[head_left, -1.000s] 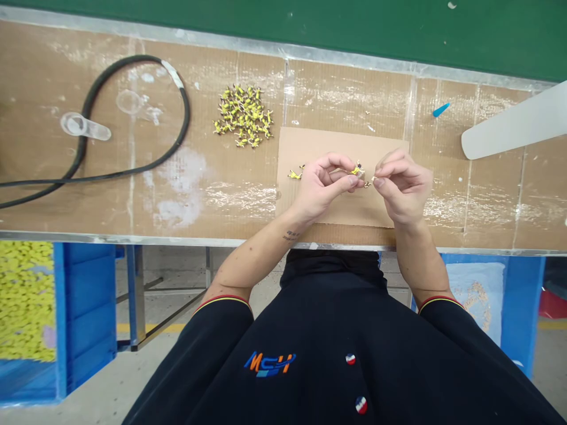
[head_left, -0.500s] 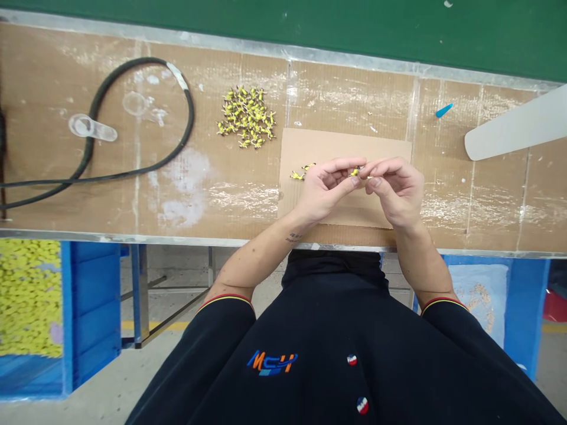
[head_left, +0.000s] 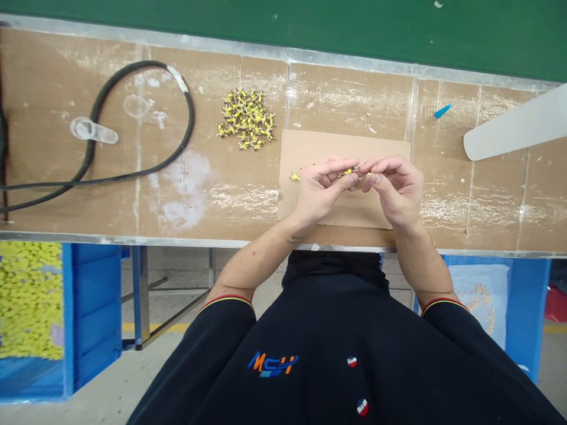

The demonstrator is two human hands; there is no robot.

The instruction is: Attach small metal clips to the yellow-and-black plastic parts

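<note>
Where left hand (head_left: 321,189) meets right hand (head_left: 396,190), fingers (head_left: 348,182) pinch yellow piece (head_left: 348,173).

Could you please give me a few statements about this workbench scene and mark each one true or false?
1. The left hand and right hand meet above a cardboard sheet. True.
2. The pile of small yellow parts lies on that sheet. False: it lies on the bench top, beyond the sheet.
3. The black cable lies at the right end of the bench. False: it lies at the left.
4. The blue crate at lower left is filled with yellow parts. True.
5. Both hands wear gloves. False: they are bare.
</note>
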